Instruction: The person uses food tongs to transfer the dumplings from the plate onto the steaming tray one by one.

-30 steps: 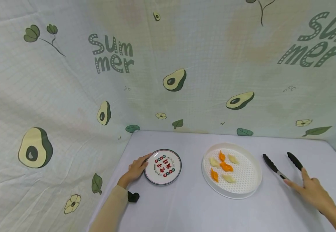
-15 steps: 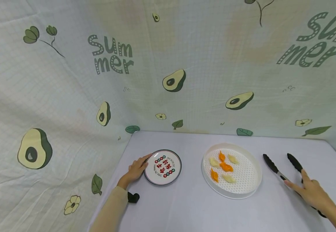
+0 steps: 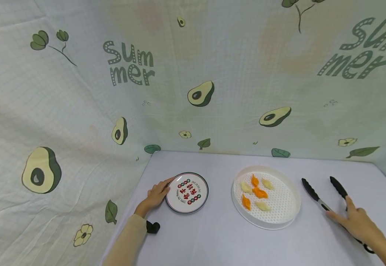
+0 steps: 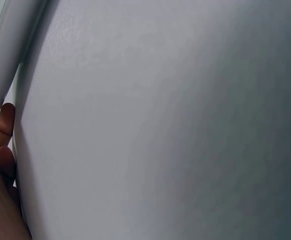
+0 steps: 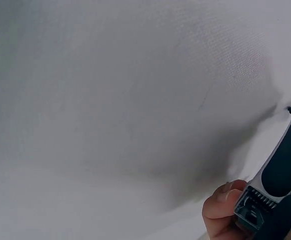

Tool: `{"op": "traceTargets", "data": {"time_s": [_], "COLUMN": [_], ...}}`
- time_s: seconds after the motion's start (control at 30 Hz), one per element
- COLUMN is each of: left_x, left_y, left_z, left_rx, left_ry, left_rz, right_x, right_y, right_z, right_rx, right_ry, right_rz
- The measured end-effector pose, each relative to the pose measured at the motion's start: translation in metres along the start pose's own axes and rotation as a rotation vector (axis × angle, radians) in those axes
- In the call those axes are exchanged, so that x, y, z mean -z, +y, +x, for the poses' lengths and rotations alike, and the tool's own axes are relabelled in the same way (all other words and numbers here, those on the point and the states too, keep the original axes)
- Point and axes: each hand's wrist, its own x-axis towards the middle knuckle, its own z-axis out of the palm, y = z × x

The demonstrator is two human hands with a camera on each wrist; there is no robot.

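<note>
A round white plate (image 3: 187, 207) with a dark rim and red lettering lies at the left of the table. My left hand (image 3: 156, 194) pinches its left edge; in the left wrist view, fingers (image 4: 4, 122) sit beneath the tilted-looking plate (image 4: 10, 50). Black-and-silver tongs (image 3: 321, 203) are gripped in my right hand (image 3: 359, 223), their two tips spread apart and pointing to the back. Their handle end (image 5: 275, 172) shows in the right wrist view with curled fingers (image 5: 220, 207) around it. Between the hands stands a round white tray (image 3: 287, 207) holding orange and pale-yellow dumpling-shaped pieces (image 3: 260, 192).
A white-covered table (image 3: 213, 240) bears everything. Cloth with avocado prints (image 3: 201, 92) hangs behind it and along the left. A small black object (image 3: 153, 227) is by the left wrist.
The handle end of the tongs shows more below the right hand than a second ago. The left hand, plate and tray stay in place; the view shifts slightly.
</note>
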Motion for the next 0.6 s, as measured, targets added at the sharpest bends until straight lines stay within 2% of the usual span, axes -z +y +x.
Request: {"op": "traceTargets", "data": {"time_s": [0.13, 0.27, 0.53, 0.6], "left_x": [0.0, 0.0, 0.0, 0.0], "left_y": [-0.001, 0.0, 0.002, 0.002], "left_z": [0.001, 0.0, 0.0, 0.0], "left_rx": [-0.002, -0.003, -0.001, 0.001], "left_ry": [0.001, 0.004, 0.007, 0.004], "left_rz": [0.006, 0.002, 0.007, 0.006], "right_x": [-0.003, -0.004, -0.007, -0.008], "right_y": [-0.002, -0.01, -0.022, -0.022], "right_z": [-0.001, -0.005, -0.011, -0.011], "right_rx": [-0.016, -0.08, -0.176, -0.173], "right_ry": [0.004, 0.004, 0.062, 0.073], "right_rz": [-0.017, -0.025, -0.072, -0.075]}}
